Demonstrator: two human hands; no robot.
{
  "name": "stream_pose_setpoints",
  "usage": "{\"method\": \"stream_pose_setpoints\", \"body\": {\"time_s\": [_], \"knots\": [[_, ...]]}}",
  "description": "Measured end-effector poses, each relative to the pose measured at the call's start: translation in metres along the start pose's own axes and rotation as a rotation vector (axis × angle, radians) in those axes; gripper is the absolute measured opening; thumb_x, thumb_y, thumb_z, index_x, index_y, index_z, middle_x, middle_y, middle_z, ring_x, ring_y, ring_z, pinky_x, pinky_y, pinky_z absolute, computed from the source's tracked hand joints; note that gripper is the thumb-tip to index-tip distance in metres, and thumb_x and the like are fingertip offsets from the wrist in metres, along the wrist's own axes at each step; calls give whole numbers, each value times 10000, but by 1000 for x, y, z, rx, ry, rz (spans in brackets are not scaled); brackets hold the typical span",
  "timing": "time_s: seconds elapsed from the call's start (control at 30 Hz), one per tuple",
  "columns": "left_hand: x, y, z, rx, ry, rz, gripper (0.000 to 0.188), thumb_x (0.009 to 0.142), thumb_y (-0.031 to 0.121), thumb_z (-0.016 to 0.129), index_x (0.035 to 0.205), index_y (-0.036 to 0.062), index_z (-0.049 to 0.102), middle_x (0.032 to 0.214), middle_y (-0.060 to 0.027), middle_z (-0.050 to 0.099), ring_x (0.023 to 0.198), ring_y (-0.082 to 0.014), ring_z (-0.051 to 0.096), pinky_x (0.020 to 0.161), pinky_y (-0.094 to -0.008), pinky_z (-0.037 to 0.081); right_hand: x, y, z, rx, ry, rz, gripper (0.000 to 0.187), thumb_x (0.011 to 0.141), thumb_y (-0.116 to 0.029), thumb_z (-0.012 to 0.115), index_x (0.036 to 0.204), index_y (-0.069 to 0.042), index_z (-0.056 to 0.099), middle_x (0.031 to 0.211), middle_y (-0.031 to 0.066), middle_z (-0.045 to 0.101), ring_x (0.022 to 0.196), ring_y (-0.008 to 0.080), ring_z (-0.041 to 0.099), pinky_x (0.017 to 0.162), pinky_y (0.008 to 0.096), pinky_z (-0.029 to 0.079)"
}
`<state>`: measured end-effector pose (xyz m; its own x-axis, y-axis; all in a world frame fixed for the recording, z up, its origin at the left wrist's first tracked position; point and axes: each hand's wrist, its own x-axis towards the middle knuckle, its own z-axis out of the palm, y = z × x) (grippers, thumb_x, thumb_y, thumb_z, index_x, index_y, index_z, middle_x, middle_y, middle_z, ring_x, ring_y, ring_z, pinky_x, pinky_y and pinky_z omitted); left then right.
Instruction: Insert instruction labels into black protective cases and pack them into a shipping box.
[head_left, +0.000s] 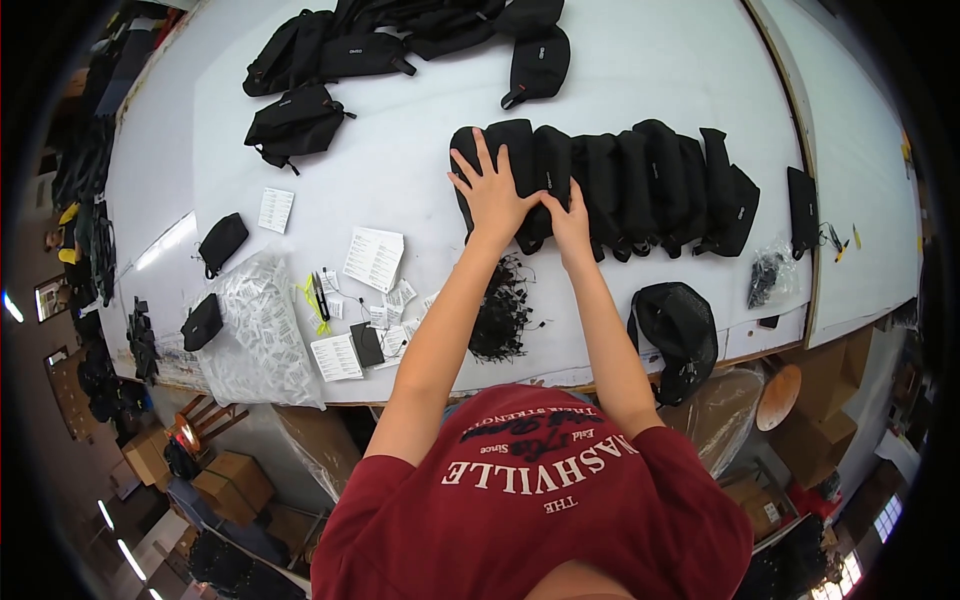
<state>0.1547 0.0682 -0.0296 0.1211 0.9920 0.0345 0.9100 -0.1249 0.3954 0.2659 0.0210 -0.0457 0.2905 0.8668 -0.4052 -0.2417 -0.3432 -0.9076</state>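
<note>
A row of black zip pouches (640, 190), overlapping one another, runs across the white table. At the row's left end my left hand (492, 205) lies flat with fingers spread on a black pouch (515, 145). Just right of it, my right hand (570, 225) has its thumb on the black pouch second from there (552, 160) and its forefinger along that pouch's right side, closed about its edge. The other fingers of that hand are partly hidden. Between my forearms lies a heap of small black cords or tags (502, 315).
More black bags (370, 55) pile up at the far side. On the left are a clear bag of white labels (260, 325), printed papers (374, 258), black-handled snips (320, 295) and small pouches (222, 243). To the right lie a black mesh bag (675, 330) and a clear packet (772, 275).
</note>
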Motion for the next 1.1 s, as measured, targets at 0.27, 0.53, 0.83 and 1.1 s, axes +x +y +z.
{"method": "stream_pose_setpoints", "body": {"time_s": [0.27, 0.53, 0.83, 1.1], "knots": [[0, 5, 4, 51, -20, 0, 881, 594, 394, 810, 1315, 48, 442, 1511, -212, 31, 1308, -588, 62, 978, -715, 172, 1, 3, -6, 70, -5, 4, 479, 850, -83, 574, 1304, -5, 441, 1142, 60, 574, 1026, 133, 528, 878, 253, 406], [-4, -36, -31, -534, 90, -50, 591, 701, 110, 600, 1276, 117, 465, 1488, -220, 186, 1311, -446, 281, 1038, -468, 307, 2, 2, -10, 89, -47, 39, 540, 835, -77, 575, 1347, -11, 417, 1171, 75, 581, 1003, 124, 542, 882, 250, 417], [-12, -61, -38, -377, 103, 31, 507, 828, 51, 437, 1328, 133, 464, 1501, -110, 239, 1317, -439, 273, 1098, -447, 238, 5, 7, 54, -151, -239, -172, 630, 895, -263, 595, 1430, -99, 308, 1340, 174, 469, 1165, 266, 508, 969, 314, 386], [-7, -72, -38, -992, 170, -89, 547, 815, -44, 440, 1348, 56, 371, 1380, -135, 409, 1301, -277, 361, 1077, -392, 294, -8, 5, 55, -70, -239, -79, 670, 892, -268, 617, 1446, -104, 278, 1292, 157, 484, 1112, 196, 503, 948, 298, 393]]}}
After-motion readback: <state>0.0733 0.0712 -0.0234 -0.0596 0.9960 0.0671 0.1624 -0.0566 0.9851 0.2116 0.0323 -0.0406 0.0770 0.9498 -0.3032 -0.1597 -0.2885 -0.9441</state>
